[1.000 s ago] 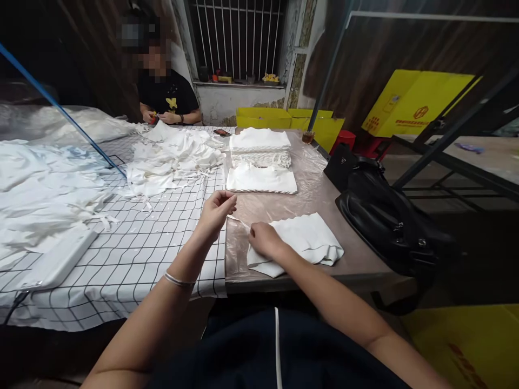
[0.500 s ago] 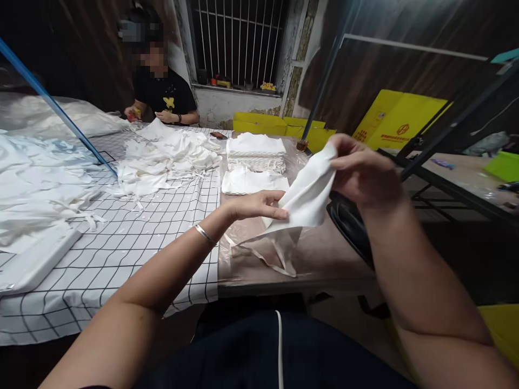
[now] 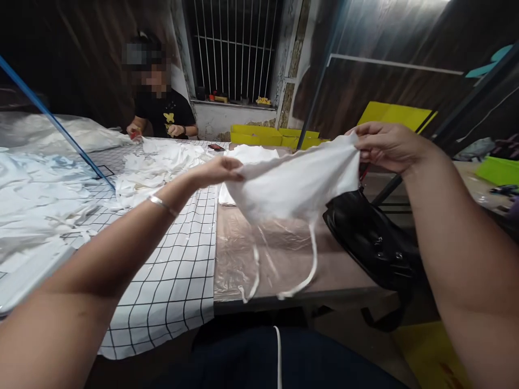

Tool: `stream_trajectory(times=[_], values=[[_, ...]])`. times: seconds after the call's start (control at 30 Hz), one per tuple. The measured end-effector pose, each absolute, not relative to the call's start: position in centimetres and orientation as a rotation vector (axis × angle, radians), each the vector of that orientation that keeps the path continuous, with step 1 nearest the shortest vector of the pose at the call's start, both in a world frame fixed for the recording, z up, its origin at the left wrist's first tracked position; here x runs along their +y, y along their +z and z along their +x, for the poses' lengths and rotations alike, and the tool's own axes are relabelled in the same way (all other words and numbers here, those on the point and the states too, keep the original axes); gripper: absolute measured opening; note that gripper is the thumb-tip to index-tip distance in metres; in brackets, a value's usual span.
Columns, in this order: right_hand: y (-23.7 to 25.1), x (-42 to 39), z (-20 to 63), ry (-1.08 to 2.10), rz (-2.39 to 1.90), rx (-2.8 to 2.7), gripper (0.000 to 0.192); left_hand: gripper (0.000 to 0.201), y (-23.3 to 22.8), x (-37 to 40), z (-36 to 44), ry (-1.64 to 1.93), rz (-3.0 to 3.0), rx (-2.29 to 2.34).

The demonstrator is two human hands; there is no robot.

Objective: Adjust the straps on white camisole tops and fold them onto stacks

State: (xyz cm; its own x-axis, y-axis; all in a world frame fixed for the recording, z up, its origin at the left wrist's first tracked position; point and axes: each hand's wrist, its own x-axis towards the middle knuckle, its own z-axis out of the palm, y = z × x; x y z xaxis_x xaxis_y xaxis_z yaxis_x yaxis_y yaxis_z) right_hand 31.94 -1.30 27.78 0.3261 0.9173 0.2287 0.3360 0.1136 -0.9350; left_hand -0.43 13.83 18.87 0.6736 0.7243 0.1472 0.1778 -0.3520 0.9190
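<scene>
1. A white cloth (image 3: 294, 186) is held up in the air above the table (image 3: 284, 259), stretched out between the two hands, roughly level, with its lower edge sagging in a curve.
2. The cloth's left corner is pinched by the left hand (image 3: 217, 170), fingers closed together on the fabric; a bracelet (image 3: 162, 203) is worn on that wrist.
3. The right corner is gripped by the right hand (image 3: 385, 145), fingers curled and clamped on the edge, a little higher than the left.
4. Two thin white straps (image 3: 312, 265) hang down from the cloth's lower edge, and their ends are seen near the table's near edge (whether they touch it cannot be told).
5. Below the cloth, the table is covered with clear plastic film (image 3: 239, 254); to the left of it, a black-and-white checked sheet (image 3: 178, 270) is spread and hangs over the near edge.
6. Behind the cloth, a stack of white pieces (image 3: 247, 155) is partly hidden by it.
7. A black bag (image 3: 373, 243) is set at the table's right edge, just beside the cloth's right end.
8. Farther left, a loose heap of white fabric (image 3: 158, 167) lies on the checked sheet, and more white material (image 3: 36, 194) is spread at the far left.
9. At the far end a second person (image 3: 162, 111) in a dark shirt is seated, both hands at the heap's edge.
10. Yellow boxes (image 3: 263, 135) are lined up under a barred window (image 3: 233, 48).
</scene>
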Motion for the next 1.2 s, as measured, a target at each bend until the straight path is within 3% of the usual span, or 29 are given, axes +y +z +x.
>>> stream_trajectory(times=[0.2, 0.3, 0.4, 0.5, 0.6, 0.67, 0.77, 0.9, 1.03, 1.13, 1.2], values=[[29.8, 3.7, 33.7, 0.321, -1.491, -1.083, 0.008, 0.03, 29.1, 16.1, 0.2, 1.175, 2.191, 0.95], [29.1, 3.3, 34.0, 0.277, -1.441, -1.133, 0.011, 0.036, 29.8, 14.1, -0.4, 1.285, 2.271, 1.008], [24.3, 0.3, 34.0, 0.332, -1.533, -1.214, 0.009, 0.025, 24.2, 10.8, -1.8, 1.172, 2.203, 1.031], [16.1, -4.1, 33.4, 0.393, -1.726, -1.344, 0.012, 0.009, 14.1, 6.3, -3.6, 1.062, 2.053, 1.079], [7.7, -8.4, 32.3, 0.635, -1.869, -1.36, 0.007, 0.014, 4.8, 1.5, -5.1, 0.846, 2.034, 1.228], [3.6, -10.6, 31.4, 0.692, -1.878, -1.333, 0.011, 0.019, 1.1, -1.2, -5.8, 0.76, 2.087, 1.309], [0.4, -12.8, 30.2, 0.606, -1.813, -1.294, 0.021, 0.021, -0.4, -3.4, -6.1, 0.689, 2.265, 1.389], [-0.2, -14.1, 29.0, 0.496, -1.769, -1.391, 0.037, 0.017, 0.3, -3.8, -5.4, 0.605, 2.48, 1.407], [-0.2, -14.6, 27.7, 0.444, -1.751, -1.557, 0.044, 0.013, 0.4, -4.2, -5.1, 0.78, 2.172, 1.678], [-0.9, -14.4, 26.0, 0.225, -1.862, -1.674, 0.053, 0.003, 0.2, -4.5, -5.5, 0.727, 2.135, 1.849], [-1.6, -13.9, 24.8, 0.069, -1.949, -1.731, 0.053, 0.015, 0.3, -4.5, -5.6, 0.638, 2.324, 1.772]])
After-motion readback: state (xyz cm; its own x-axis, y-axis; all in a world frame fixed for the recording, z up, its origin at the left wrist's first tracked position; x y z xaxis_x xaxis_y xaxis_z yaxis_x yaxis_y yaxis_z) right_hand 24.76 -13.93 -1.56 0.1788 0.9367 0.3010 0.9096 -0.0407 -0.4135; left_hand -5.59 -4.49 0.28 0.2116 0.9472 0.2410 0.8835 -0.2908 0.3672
